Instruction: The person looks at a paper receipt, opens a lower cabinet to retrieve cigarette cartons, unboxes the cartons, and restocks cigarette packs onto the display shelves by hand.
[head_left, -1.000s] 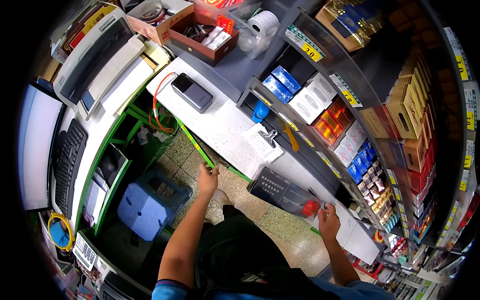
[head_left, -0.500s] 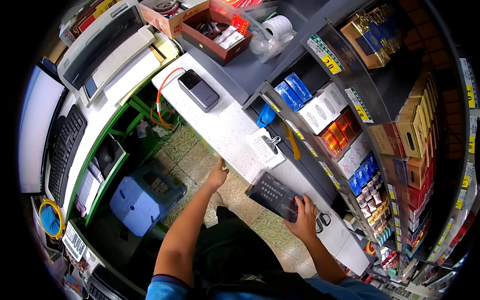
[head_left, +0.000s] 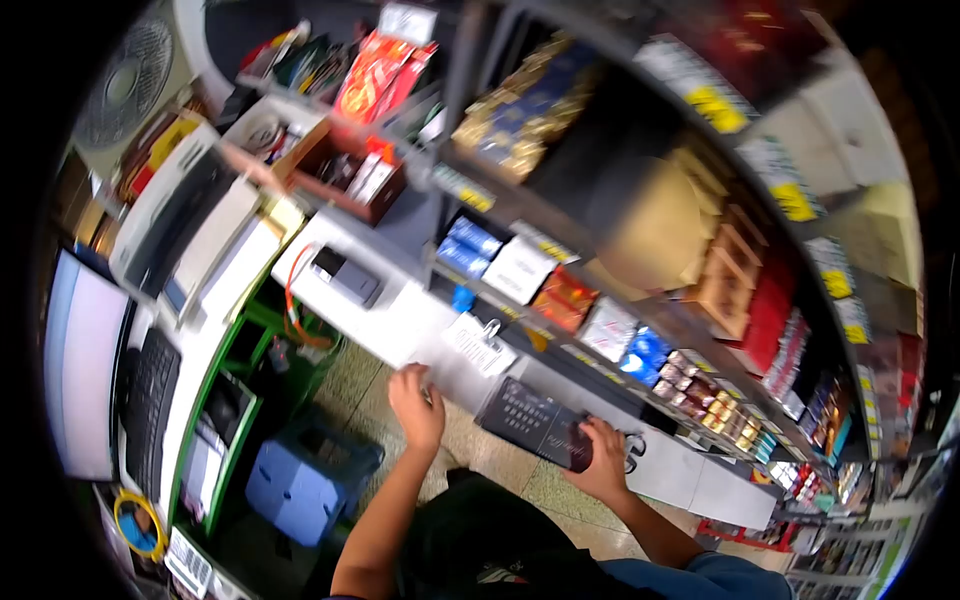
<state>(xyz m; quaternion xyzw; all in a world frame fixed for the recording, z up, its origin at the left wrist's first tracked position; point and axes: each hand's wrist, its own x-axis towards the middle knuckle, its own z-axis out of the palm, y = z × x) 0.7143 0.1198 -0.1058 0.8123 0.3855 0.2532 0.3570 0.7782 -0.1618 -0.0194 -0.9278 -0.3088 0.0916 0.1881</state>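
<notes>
My right hand (head_left: 601, 458) grips the near right end of a flat black box (head_left: 528, 418) with pale printed characters on its top. The box lies at the edge of the white counter (head_left: 405, 318), partly over it. Apart from the box, my left hand (head_left: 416, 408) is at the counter's edge, its fingers loosely curled with the thumb apart and nothing visible in them. A clipped stack of paper slips (head_left: 482, 346) lies on the counter between the hands and the shelves. Dark scissors handles (head_left: 634, 452) show just past my right hand.
A power bank (head_left: 347, 276) with an orange cable lies further up the counter. Shelves with small packets (head_left: 565, 298) rise along the right. A blue stool (head_left: 308, 482) stands on the floor to the left, beside a desk with a keyboard (head_left: 152, 405) and a printer (head_left: 165, 215).
The view has tilted up and swung toward the shelves, with some blur. My left hand has risen to the counter's edge, its fingers loosening. My right hand keeps hold of the black box.
</notes>
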